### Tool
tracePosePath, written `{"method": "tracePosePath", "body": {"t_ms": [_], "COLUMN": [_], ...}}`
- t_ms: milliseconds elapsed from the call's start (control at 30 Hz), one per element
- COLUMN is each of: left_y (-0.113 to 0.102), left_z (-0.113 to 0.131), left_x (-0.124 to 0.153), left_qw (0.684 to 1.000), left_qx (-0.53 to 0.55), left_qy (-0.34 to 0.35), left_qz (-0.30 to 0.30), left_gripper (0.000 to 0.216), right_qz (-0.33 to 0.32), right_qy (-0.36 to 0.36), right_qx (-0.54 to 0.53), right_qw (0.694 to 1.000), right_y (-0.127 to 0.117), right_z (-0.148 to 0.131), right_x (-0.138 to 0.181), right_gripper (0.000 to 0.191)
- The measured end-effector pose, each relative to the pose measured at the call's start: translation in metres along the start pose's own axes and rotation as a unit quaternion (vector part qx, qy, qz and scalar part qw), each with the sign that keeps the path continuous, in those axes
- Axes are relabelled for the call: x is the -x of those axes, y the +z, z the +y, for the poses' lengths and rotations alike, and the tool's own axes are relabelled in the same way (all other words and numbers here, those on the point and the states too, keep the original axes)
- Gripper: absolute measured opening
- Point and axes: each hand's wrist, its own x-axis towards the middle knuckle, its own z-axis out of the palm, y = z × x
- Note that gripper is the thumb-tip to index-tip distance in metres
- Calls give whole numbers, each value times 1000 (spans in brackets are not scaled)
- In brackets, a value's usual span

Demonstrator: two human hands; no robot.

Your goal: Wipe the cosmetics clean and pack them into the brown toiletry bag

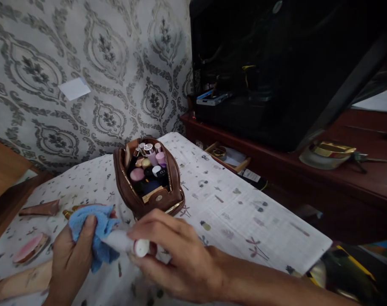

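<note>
My left hand (pixel 72 254) grips a crumpled blue cloth (pixel 99 227), thumb pressed on top. Between the fingers of my right hand (pixel 183 255) is a small whitish tube (pixel 121 241), blurred, its round white end (pixel 142 247) facing me. The tube's other end meets the cloth; I cannot tell whether it is wrapped. Just beyond my hands stands an unzipped brown makeup bag (pixel 155 199), full of lipsticks, bottles and compacts. Gold-coloured caps (pixel 66 213) show behind the cloth, the rest hidden.
On the patterned white sheet lie a brown tube (pixel 40 208), a pink compact (pixel 30 247) and a beige long thing with faint print (pixel 24 276). A large black screen (pixel 270 76) stands on a red-brown cabinet (pixel 372 170) at right, with an open drawer (pixel 228 157).
</note>
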Motion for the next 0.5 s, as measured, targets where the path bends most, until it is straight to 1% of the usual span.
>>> {"method": "tracePosePath", "body": {"t_ms": [33, 100, 167, 233, 267, 333, 433, 500], "left_y": [3, 7, 10, 13, 14, 16, 17, 19], "left_z": [7, 16, 18, 15, 12, 7, 1, -2], "left_x": [-5, -18, -30, -40, -42, -44, -43, -42], "left_qw": [999, 984, 950, 914, 899, 883, 877, 881], "left_qx": [-13, -58, -125, -192, -216, -241, -242, -226], "left_qy": [42, 166, 285, 355, 375, 400, 413, 415], "left_qz": [6, 3, -24, -55, -61, -56, -42, -41], "left_gripper": [39, 34, 34, 39, 41, 42, 43, 46], "right_qz": [19, 55, 95, 130, 142, 147, 127, 96], "right_qy": [8, 16, 20, 27, 33, 45, 55, 57], "right_qx": [8, 30, 61, 97, 113, 134, 133, 118], "right_qw": [1000, 998, 993, 986, 983, 979, 982, 987], "right_y": [-8, -24, -37, -47, -51, -56, -59, -57], "right_z": [0, 2, 5, 10, 12, 18, 32, 43], "right_x": [1, 1, -3, -10, -15, -26, -45, -59], "right_gripper": [17, 22, 24, 22, 20, 16, 12, 11]}}
